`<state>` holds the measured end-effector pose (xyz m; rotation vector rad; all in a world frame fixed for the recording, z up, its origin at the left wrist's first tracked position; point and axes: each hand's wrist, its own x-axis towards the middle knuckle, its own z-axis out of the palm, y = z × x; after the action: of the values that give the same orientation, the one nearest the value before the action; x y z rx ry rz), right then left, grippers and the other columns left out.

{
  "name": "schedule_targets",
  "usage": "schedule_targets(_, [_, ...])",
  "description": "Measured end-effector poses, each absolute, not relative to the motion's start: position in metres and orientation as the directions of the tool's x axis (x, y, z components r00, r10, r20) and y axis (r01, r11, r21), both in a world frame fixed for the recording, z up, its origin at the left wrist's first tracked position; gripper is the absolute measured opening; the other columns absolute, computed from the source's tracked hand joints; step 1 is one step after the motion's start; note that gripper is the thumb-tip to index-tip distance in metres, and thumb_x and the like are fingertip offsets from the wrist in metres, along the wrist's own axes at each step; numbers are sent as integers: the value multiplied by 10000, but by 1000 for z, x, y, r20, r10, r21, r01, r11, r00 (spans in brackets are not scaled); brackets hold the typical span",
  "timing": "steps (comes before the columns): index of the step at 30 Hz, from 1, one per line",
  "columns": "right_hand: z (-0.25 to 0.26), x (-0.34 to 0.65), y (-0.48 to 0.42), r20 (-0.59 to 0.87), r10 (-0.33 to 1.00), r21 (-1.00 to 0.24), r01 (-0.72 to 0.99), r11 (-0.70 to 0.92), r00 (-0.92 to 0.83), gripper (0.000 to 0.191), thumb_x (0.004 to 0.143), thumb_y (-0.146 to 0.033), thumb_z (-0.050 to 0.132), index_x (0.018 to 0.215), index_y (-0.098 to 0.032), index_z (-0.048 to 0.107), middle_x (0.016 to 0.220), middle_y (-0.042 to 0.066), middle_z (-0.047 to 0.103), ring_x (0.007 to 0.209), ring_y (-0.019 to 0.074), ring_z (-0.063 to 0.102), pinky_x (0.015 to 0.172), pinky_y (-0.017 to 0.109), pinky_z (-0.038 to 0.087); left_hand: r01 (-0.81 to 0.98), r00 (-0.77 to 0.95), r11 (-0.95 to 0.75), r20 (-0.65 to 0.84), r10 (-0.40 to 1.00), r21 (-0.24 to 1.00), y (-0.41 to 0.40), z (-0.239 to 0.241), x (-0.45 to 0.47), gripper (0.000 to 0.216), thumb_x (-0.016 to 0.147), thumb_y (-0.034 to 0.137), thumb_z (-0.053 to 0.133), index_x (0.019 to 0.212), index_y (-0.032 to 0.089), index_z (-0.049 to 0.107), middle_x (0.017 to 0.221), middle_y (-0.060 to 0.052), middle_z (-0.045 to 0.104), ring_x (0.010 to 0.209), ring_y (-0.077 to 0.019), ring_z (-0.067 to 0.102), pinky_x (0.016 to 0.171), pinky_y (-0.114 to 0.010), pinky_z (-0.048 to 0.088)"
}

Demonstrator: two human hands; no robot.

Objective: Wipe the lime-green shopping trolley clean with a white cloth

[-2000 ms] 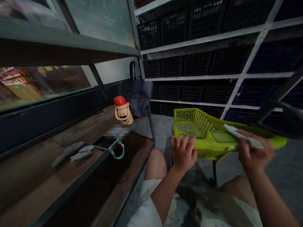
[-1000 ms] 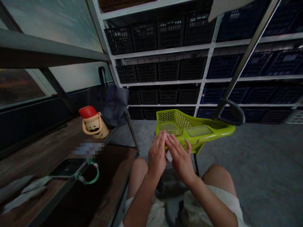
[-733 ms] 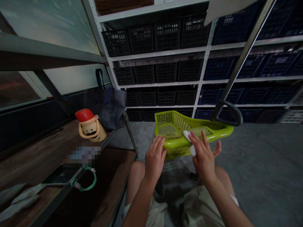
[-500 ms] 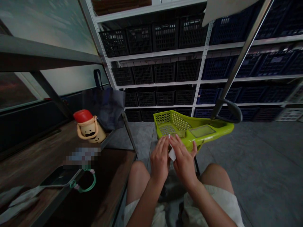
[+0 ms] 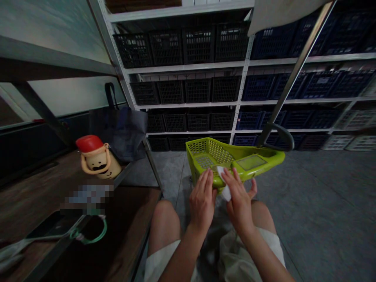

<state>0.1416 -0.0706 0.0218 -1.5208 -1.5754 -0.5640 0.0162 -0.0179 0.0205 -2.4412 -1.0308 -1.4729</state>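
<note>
White cloth in the right, both hands slant forward, converging.

The lighting is dim. White metal shelves span the background in several tiers, holding black crates at centre and dark blue crates toward the right. A metal-framed wooden counter occupies the left, with pale panels behind; the floor is grey.

the basket is lime green with a hole pattern, the cloth white, the cap red.
</note>
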Motion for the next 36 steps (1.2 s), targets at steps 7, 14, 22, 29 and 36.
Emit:
schedule_targets(7, [21,163,-80,796,605,-154,954,256,-34,713,763,-25,378,1423,-279,469,1420,51,616,1465,227,391,1210,535,1,582,280,-771,825,490,260,-17,17,20,668,902,89,584,1521,177,348,1402,-148,616,1315,-243,579,1052,-392,541])
schedule_targets(14, [15,186,-79,830,507,-292,956,38,233,735,734,-36,371,1421,-274,486,1435,69,600,1487,273,348,1184,599,65,595,259,-761,834,487,259,-17,17,33,706,879,74,618,1521,181,346,1388,-143,629,1304,-247,590,1035,-401,554])
schedule_targets(22, [13,160,-84,773,633,-143,960,239,-42,780,759,-63,390,1504,-292,385,1476,60,562,1502,253,316,1206,538,48,578,270,-770,827,493,270,-20,15,37,643,922,108,554,1526,175,342,1412,-144,610,1333,-236,563,1059,-402,536])
schedule_targets(29, [10,208,-79,834,482,-312,950,9,270,758,731,-48,377,1449,-272,471,1444,78,591,1522,306,256,1160,624,113,611,251,-746,828,501,266,-19,17,42,685,868,74,632,1498,176,383,1394,-132,628,1309,-235,586,1052,-388,542])
schedule_targets(36, [17,137,-71,797,604,-220,944,247,28,782,762,-64,380,1512,-287,380,1469,54,571,1503,248,315,1198,516,108,570,256,-767,823,507,296,-18,17,36,558,951,104,476,1495,206,402,1392,-123,628,1310,-224,584,1063,-421,536])
